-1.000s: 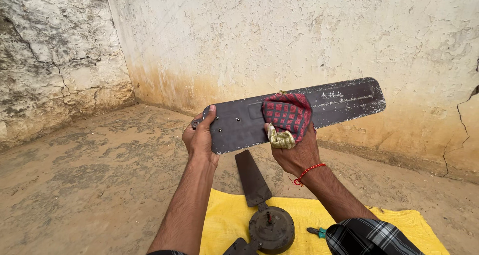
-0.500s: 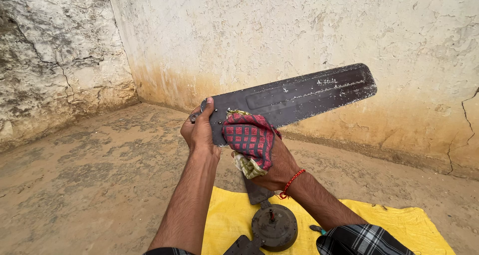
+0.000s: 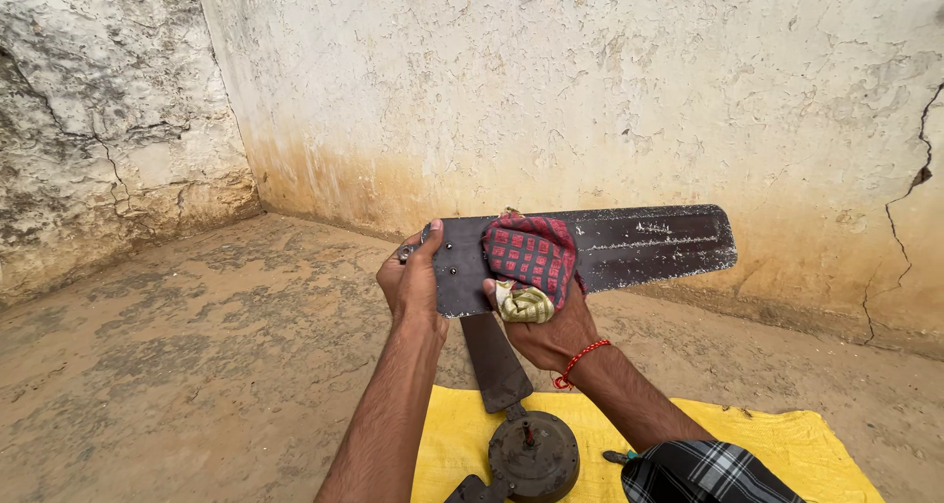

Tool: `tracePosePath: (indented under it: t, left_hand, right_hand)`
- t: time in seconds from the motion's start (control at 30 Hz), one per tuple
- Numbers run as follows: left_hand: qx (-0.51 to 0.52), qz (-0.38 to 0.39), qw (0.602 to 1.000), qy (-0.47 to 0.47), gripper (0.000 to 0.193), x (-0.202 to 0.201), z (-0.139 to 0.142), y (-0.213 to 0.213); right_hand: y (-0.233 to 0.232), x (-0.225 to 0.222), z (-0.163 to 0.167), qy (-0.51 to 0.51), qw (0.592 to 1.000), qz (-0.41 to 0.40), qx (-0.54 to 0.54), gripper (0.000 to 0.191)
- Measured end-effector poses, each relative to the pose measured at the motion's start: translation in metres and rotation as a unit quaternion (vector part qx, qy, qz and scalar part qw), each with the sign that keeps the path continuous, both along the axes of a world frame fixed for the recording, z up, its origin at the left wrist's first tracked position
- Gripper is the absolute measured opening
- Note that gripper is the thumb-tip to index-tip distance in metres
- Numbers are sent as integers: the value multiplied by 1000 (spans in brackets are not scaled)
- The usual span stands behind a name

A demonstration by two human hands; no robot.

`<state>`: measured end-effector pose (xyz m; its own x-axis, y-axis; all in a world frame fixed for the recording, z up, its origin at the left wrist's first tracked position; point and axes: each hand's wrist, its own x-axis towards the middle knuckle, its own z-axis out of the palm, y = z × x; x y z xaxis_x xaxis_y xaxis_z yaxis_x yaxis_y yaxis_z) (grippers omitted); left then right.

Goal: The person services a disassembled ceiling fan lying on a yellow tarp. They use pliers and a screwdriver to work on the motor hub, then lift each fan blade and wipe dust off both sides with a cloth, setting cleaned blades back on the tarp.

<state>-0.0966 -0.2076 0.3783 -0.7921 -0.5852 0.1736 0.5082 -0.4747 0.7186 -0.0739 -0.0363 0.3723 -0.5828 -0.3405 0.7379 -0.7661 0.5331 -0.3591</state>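
Note:
I hold a long dark fan blade (image 3: 649, 245) up in front of me, roughly level, with its broad tip pointing right. My left hand (image 3: 413, 282) grips the blade's narrow mounting end, where small holes show. Pressed against the blade's middle is a red checked cloth (image 3: 531, 255) with a yellow-green corner, which my right hand (image 3: 546, 331) clasps from below. A red thread is tied around my right wrist.
Below my arms a yellow sheet (image 3: 787, 444) lies on the dirt floor. On it sits a dark round fan motor hub (image 3: 533, 456) with another blade (image 3: 495, 360) attached. Rough plastered walls close the corner at left and behind.
The blade has levelled out from a tilt with its tip raised. My right hand has slid the cloth along the blade, first toward my left hand, now slightly back toward the tip.

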Motion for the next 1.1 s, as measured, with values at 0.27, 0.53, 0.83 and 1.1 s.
tracePosePath:
  t: [0.27,0.53,0.83,1.1]
  left_hand:
    - [19,-4,1000,21,19,4,-3,4]
    - [-33,12,999,-9,16,7,-4,2]
    - [-13,-32,999,40,16,3,-11,2]
    - [1,-5,1000,30,21,20,-2,-37]
  right_hand:
    - [-13,10,12,10,999,48,22,33]
    - [5,2,19,-149,987,-59,25,37]
    - [-31,10,15,104,992,57,50,21]
    - [18,-17,11,70,995,-51,48,26]
